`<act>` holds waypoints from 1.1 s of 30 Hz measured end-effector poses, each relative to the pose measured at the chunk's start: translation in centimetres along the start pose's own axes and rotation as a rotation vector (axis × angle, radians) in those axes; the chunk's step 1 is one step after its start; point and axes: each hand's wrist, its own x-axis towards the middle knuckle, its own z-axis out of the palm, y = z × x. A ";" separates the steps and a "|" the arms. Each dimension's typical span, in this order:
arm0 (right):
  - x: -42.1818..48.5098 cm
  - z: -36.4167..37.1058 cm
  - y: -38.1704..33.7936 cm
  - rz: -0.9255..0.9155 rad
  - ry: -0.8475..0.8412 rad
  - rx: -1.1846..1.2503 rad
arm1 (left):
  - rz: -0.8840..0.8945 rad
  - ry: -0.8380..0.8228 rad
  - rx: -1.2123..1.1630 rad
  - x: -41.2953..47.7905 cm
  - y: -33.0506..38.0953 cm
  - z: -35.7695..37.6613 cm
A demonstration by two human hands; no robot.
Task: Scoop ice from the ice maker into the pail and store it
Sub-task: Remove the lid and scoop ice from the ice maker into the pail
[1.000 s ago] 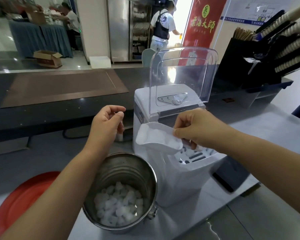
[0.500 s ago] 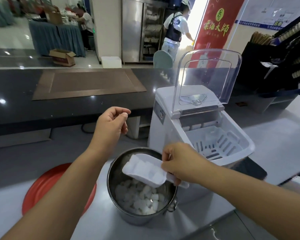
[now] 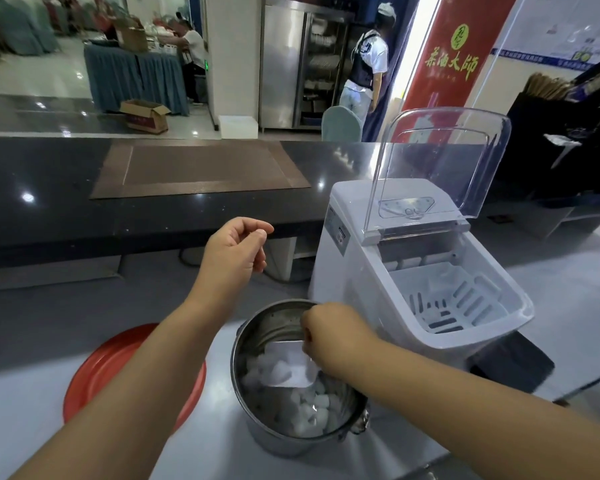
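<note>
Gripping the white scoop (image 3: 288, 365) with curled fingers, my right hand (image 3: 329, 336) is at the mouth of the metal pail (image 3: 257, 327); the handle itself is hidden under the hand. The scoop is tilted down inside the pail with some ice pieces on it, and more ice (image 3: 309, 410) lies at the bottom of the pail. My left hand (image 3: 236, 251) is raised in the air behind the pail, the fingers loosely curled, holding nothing. The pail stands on the pale worktop, just beside the white ice maker (image 3: 347, 271), which is at its right. The clear lid (image 3: 440, 161) of the ice maker stands upright and open, and the slotted basket (image 3: 458, 306) inside is in view. A red round tray (image 3: 97, 368) lies left of the pail, partly under my left forearm.
</note>
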 end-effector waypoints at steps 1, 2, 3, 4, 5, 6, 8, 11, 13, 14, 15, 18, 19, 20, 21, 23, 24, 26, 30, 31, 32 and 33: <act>0.0 0.0 0.0 -0.013 0.015 -0.026 | -0.001 0.002 0.000 0.0 0.0 0.0; 0.0 -0.2 0.0 -0.022 0.029 -0.048 | -0.002 0.005 0.000 0.0 0.1 0.0; -0.1 -0.3 0.0 -0.028 0.041 -0.066 | -0.002 0.007 0.002 0.1 0.1 0.1; -0.2 -0.6 0.1 -0.034 0.052 -0.081 | 0.000 0.008 0.006 0.1 0.2 0.2; -0.4 -1.0 0.2 -0.038 0.062 -0.089 | 0.002 0.007 0.008 0.1 0.3 0.3; -0.5 -1.4 0.3 -0.039 0.070 -0.088 | 0.004 0.006 0.009 0.1 0.4 0.4; -1.1 -2.5 0.5 -0.033 0.090 -0.063 | 0.007 0.004 0.014 0.1 0.6 0.7; -2.2 -4.2 1.2 -0.030 0.160 -0.013 | 0.002 0.003 0.012 0.2 0.7 1.4; -3.1 -5.6 2.0 -0.025 0.199 0.020 | -0.006 0.002 0.005 0.3 0.8 2.0; -3.4 -6.3 2.4 -0.007 0.206 0.063 | -0.007 -0.001 0.005 0.4 0.9 2.2; -3.7 -7.0 3.0 0.018 0.205 0.126 | -0.008 -0.006 0.007 0.4 0.9 2.6; -4.1 -8.9 4.9 0.095 0.178 0.332 | -0.016 -0.014 0.019 0.4 0.9 3.8; -4.3 -9.4 5.8 0.121 0.170 0.399 | -0.022 -0.016 0.023 0.4 0.9 4.4; -4.4 -10.0 6.4 0.146 0.168 0.458 | -0.028 -0.016 0.024 0.5 0.9 4.7; -4.5 -10.5 7.2 0.171 0.172 0.505 | -0.036 -0.018 0.019 0.5 0.9 5.1; -4.8 -11.3 9.1 0.207 0.196 0.551 | -0.047 -0.032 0.010 0.7 0.8 6.0; -4.9 -11.6 10.1 0.219 0.212 0.565 | -0.051 -0.043 0.009 0.7 0.7 6.4; -5.0 -12.0 12.4 0.252 0.236 0.592 | -0.059 -0.066 0.005 0.8 0.5 7.4; -5.2 -12.0 16.4 0.306 0.270 0.557 | -0.062 -0.091 -0.037 1.0 0.3 8.9; -5.2 -11.9 17.4 0.316 0.285 0.530 | -0.058 -0.102 -0.049 1.1 0.4 9.4; -5.1 -11.8 18.3 0.322 0.309 0.478 | -0.055 -0.113 -0.062 1.2 0.4 9.8; -5.1 -11.7 19.2 0.329 0.339 0.398 | -0.053 -0.124 -0.076 1.4 0.4 10.3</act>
